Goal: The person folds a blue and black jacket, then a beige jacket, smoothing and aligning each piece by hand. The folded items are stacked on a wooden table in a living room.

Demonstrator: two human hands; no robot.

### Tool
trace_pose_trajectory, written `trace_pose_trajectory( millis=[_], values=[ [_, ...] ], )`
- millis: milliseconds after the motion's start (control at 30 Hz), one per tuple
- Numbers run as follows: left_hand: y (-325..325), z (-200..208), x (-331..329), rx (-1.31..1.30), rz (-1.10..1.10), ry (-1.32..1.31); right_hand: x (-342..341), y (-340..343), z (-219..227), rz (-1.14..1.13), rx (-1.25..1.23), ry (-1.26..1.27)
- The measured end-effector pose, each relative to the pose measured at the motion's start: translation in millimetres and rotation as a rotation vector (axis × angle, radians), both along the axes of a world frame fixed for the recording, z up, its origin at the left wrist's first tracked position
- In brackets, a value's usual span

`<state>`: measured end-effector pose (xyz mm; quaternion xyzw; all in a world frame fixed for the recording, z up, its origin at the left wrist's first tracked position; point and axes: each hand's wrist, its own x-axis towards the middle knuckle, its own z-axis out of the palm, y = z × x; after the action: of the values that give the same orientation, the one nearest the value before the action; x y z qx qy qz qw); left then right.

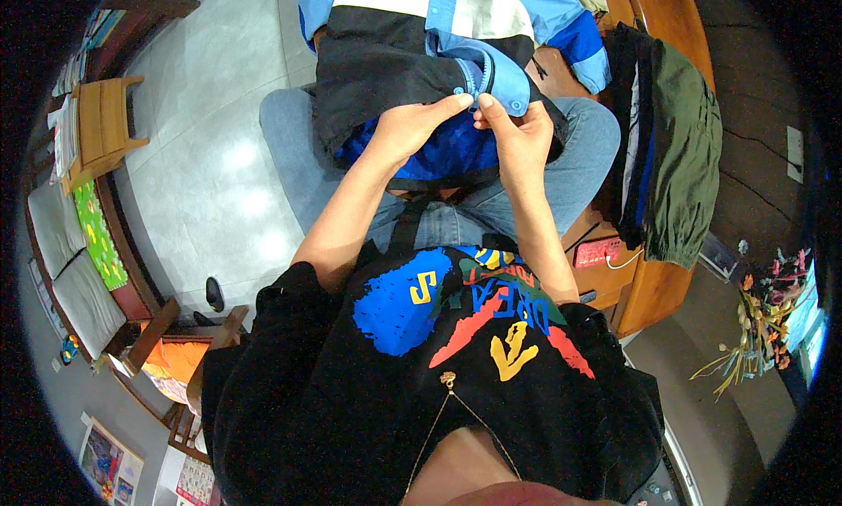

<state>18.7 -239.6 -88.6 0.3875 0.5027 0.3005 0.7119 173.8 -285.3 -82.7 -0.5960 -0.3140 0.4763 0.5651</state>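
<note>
Across my lap lies a jacket (377,76) in black, white and blue, with its bright blue lining showing near my body. A light blue zipper (474,72) runs down its front opening, its two sides spread above and meeting at my fingertips. My left hand (419,127) is closed on the jacket's edge left of the zipper's lower end, thumb on top. Closed at the same spot from the right, my right hand (519,138) pinches the zipper's lower end beside a light blue flap (513,89) with a snap button. My fingers hide the slider.
Dark and olive green clothes (684,155) are piled on the wooden table (658,291) to my right. A red phone-like object (597,253) with a white cable lies near them. At left are a wooden stool (103,131) and grey floor tiles (210,146).
</note>
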Motion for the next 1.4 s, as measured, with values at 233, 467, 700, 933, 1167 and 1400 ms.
trace_pose_trajectory(
  millis=[233, 467, 700, 933, 1167, 1400],
  values=[
    [2, -4, -2, -0.057, 0.072, -0.069, 5, 5, 7, 0.079, -0.057, 0.070],
    [-1, -19, -8, 0.170, -0.120, 0.079, 2, 4, 6, 0.038, -0.089, 0.281],
    [-7, -23, -8, 0.160, -0.178, 0.060, -2, 1, -5, -0.030, -0.112, 0.247],
    [-9, -26, -11, 0.208, -0.189, 0.071, -11, -1, -10, -0.116, -0.124, 0.376],
    [-9, -30, -1, -0.162, 0.040, -0.147, -10, 4, -2, -0.046, -0.112, 0.427],
    [0, -36, -11, -0.294, -0.066, -0.383, -7, 4, 0, 0.018, -0.079, 0.346]
  ],
)
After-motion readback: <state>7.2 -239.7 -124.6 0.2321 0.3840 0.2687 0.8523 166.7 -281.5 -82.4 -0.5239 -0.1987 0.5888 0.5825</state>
